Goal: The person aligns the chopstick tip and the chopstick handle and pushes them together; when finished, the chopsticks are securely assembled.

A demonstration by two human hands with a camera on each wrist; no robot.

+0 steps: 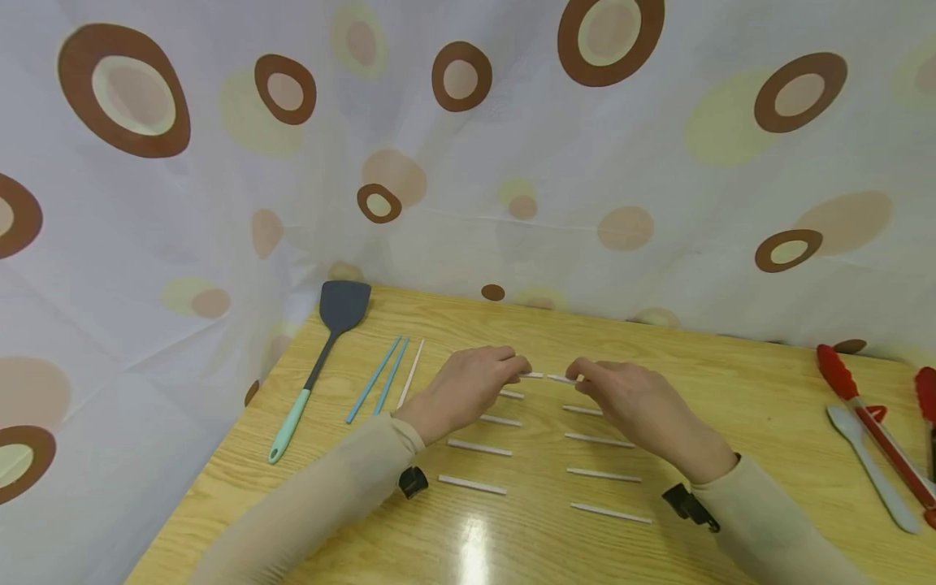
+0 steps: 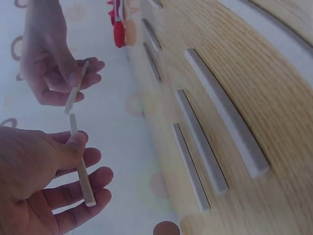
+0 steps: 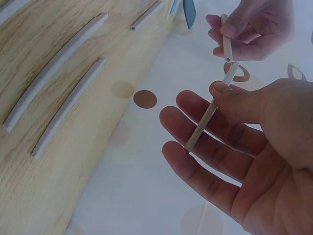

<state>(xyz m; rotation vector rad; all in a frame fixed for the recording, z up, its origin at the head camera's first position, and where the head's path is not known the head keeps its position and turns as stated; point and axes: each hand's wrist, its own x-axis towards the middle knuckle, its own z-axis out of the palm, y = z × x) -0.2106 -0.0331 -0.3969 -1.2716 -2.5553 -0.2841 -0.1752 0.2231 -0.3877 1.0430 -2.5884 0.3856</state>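
Note:
My left hand (image 1: 471, 386) pinches a short white stick (image 2: 84, 181) between thumb and fingers. Opposite it, my right hand (image 1: 639, 406) holds a similar white stick (image 3: 201, 126) with the thumb pressed on it. The near ends of both sticks point at each other, with a small gap between them in the head view. Below the left hand lies a column of several white sticks (image 1: 478, 448). A matching column of white sticks (image 1: 603, 474) lies below the right hand. Part of each held stick is hidden by the fingers in the head view.
On the left of the wooden table (image 1: 409, 528) lie a spatula (image 1: 344, 307) with a mint handle, two blue chopsticks (image 1: 374, 379) and a pale pink stick (image 1: 411, 374). Red tongs (image 1: 837, 372) and a grey spoon (image 1: 870, 463) lie at right. A patterned cloth (image 1: 556, 146) hangs behind.

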